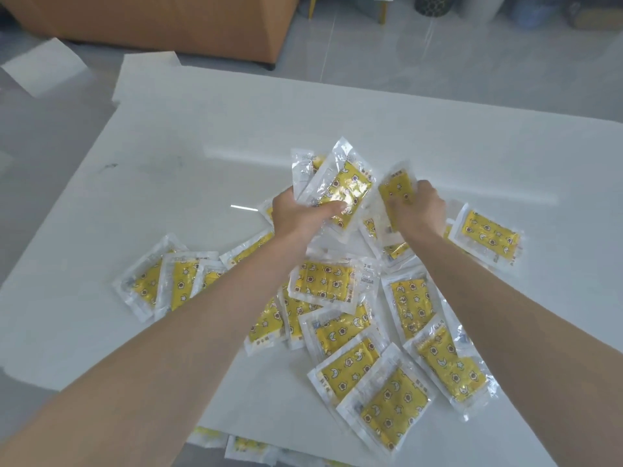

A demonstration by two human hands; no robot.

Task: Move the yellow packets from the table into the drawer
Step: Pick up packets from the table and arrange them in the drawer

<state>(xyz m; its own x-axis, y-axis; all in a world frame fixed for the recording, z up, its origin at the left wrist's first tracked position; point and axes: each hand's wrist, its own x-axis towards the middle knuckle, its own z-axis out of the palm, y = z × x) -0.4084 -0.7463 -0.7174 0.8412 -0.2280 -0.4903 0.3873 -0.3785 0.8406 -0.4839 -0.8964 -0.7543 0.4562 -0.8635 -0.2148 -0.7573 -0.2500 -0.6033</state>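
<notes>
Left hand [296,215], arm outstretched: fingers curled round fan of packets [340,187], flat clear crinkled-plastic rectangles with yellow printed inserts. Right hand [419,214], arm outstretched: grips single packet [397,190]. Loose packets [323,281]: overlapping heap beneath both forearms on glossy white table [168,197].

Floor: pale grey glossy floor tiles [337,48] run across the top of the frame, with thin joints and a soft sheen.
Sofa: an orange-brown sofa [168,21] sits upper left on a short dark foot.
Table: the white table [202,136] fills the middle, its glossy top carrying a pale streak of reflected light.
Left edge: a white sheet [43,67] lies flat on the tiles.
Top edge: yellow furniture legs [383,11], then a dark patterned container [433,3], then a blurred blue object [536,11] further right.
Light: soft and even.
</notes>
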